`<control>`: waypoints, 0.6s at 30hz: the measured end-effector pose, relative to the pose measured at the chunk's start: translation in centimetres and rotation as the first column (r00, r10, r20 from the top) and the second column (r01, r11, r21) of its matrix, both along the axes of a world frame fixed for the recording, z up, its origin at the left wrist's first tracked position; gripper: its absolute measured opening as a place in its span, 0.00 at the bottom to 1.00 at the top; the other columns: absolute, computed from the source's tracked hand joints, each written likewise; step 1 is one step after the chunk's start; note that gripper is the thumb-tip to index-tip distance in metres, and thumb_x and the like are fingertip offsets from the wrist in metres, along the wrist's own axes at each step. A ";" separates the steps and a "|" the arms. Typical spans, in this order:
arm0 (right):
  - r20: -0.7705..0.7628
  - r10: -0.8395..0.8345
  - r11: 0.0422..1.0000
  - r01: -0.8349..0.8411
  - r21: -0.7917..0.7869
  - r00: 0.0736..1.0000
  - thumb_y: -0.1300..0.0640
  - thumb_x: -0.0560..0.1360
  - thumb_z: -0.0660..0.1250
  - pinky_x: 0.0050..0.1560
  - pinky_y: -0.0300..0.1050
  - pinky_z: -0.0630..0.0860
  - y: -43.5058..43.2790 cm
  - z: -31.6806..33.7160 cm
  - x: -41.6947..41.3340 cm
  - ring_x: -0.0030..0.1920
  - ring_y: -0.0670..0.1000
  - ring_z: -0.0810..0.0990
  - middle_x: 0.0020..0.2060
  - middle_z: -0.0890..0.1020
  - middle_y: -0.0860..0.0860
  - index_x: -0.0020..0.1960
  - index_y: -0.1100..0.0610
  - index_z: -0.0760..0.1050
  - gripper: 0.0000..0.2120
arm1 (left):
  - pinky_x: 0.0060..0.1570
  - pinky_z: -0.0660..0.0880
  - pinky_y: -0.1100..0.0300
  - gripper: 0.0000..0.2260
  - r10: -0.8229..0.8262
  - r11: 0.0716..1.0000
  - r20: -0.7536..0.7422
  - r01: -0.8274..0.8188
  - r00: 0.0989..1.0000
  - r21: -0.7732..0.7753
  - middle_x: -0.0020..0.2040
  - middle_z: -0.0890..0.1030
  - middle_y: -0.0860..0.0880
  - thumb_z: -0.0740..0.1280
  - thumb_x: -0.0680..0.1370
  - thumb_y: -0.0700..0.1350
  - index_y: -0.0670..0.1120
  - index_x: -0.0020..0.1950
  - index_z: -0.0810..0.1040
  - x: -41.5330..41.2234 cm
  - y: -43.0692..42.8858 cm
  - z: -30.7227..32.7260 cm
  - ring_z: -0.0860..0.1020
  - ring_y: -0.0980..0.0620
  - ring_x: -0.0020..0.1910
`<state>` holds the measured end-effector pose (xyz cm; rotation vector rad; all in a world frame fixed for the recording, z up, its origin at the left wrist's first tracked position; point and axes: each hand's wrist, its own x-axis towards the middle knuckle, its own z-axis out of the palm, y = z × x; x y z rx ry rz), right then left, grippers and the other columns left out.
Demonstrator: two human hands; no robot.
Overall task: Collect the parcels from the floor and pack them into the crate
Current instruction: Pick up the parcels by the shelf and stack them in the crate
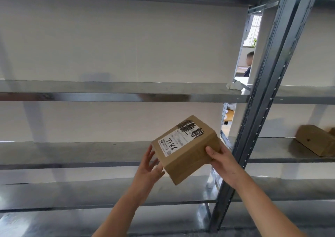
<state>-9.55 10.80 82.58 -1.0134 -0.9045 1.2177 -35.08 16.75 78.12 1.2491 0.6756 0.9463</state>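
Observation:
A brown cardboard parcel [188, 157] with a white label reading 7786 and black scribbles is held in the air in front of metal shelving. My right hand [220, 161] grips its right end, thumb on top. My left hand [148, 166] supports the left end from below with fingers spread nearly straight. The parcel is tilted, label up. No crate and no floor are in view.
Grey metal shelves [108, 92] fill the view, with an upright post [257, 121] just right of the parcel. Another brown parcel [315, 140] lies on the right-hand shelf. Through a gap behind the post a person [248, 63] sits at a desk.

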 end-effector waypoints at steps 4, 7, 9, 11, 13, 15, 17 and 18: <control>-0.068 -0.098 0.992 0.103 0.068 0.993 0.58 0.72 0.71 0.66 0.63 0.72 1.0 0.5 0.5 0.64 0.56 0.78 0.66 0.77 0.52 0.71 0.47 0.67 0.30 | 0.65 0.72 0.47 0.27 -0.035 0.989 -0.025 0.038 0.999 0.140 0.67 0.76 0.54 0.72 0.74 0.43 0.56 0.71 0.68 0.7 0.0 2.7 0.73 0.52 0.68; -0.096 -0.171 0.976 0.182 0.120 0.981 0.58 0.75 0.69 0.63 0.60 0.75 2.2 1.3 -0.3 0.65 0.55 0.77 0.67 0.75 0.50 0.72 0.42 0.65 0.29 | 0.63 0.74 0.47 0.21 -0.015 0.996 0.077 0.008 0.997 0.093 0.67 0.76 0.51 0.66 0.78 0.50 0.54 0.71 0.68 2.2 -0.3 4.3 0.74 0.49 0.67; -0.048 -0.263 0.958 0.267 0.109 0.964 0.55 0.78 0.66 0.59 0.55 0.78 3.1 2.2 -0.9 0.63 0.51 0.76 0.67 0.72 0.47 0.70 0.38 0.65 0.24 | 0.61 0.75 0.48 0.22 0.001 1.000 0.130 -0.004 0.992 0.030 0.68 0.76 0.49 0.55 0.80 0.57 0.51 0.72 0.67 3.1 -0.5 5.1 0.74 0.48 0.67; 0.070 -0.342 0.938 0.336 0.087 0.937 0.50 0.80 0.62 0.57 0.54 0.79 4.0 2.9 -1.2 0.62 0.50 0.77 0.67 0.72 0.47 0.65 0.34 0.71 0.17 | 0.59 0.74 0.49 0.21 0.029 0.999 0.137 -0.032 0.990 0.020 0.67 0.77 0.47 0.51 0.82 0.55 0.47 0.70 0.69 3.6 -0.5 5.8 0.75 0.46 0.66; 0.109 -0.326 0.944 0.319 0.081 0.939 0.48 0.80 0.61 0.58 0.57 0.79 4.5 3.1 -1.5 0.61 0.53 0.80 0.64 0.77 0.50 0.60 0.33 0.76 0.13 | 0.57 0.73 0.51 0.15 0.074 0.995 0.137 -0.082 0.988 0.056 0.65 0.78 0.45 0.56 0.83 0.46 0.42 0.68 0.70 3.8 -0.6 6.2 0.75 0.45 0.65; 0.070 -0.261 0.965 0.258 0.054 0.963 0.44 0.80 0.60 0.58 0.55 0.79 4.5 3.2 -1.9 0.58 0.53 0.82 0.60 0.82 0.50 0.63 0.38 0.76 0.14 | 0.52 0.74 0.53 0.14 0.146 0.986 0.132 -0.155 0.980 0.060 0.64 0.78 0.44 0.59 0.82 0.42 0.41 0.66 0.70 3.9 -0.6 6.1 0.77 0.44 0.62; 0.072 -0.177 0.984 0.175 0.024 0.982 0.40 0.79 0.58 0.54 0.51 0.80 4.4 3.6 -2.4 0.56 0.52 0.83 0.56 0.84 0.49 0.65 0.43 0.76 0.18 | 0.48 0.76 0.56 0.13 0.224 0.974 0.119 -0.228 0.967 0.021 0.63 0.79 0.42 0.61 0.81 0.41 0.38 0.64 0.71 3.8 -0.6 5.9 0.78 0.43 0.59; 0.078 -0.126 0.992 0.124 0.032 0.989 0.39 0.79 0.58 0.54 0.50 0.80 4.4 3.6 -2.7 0.56 0.52 0.83 0.56 0.84 0.49 0.66 0.44 0.76 0.19 | 0.47 0.76 0.56 0.12 0.265 0.964 0.117 -0.266 0.957 -0.006 0.62 0.80 0.41 0.62 0.81 0.40 0.38 0.63 0.72 3.7 -0.7 5.9 0.78 0.43 0.57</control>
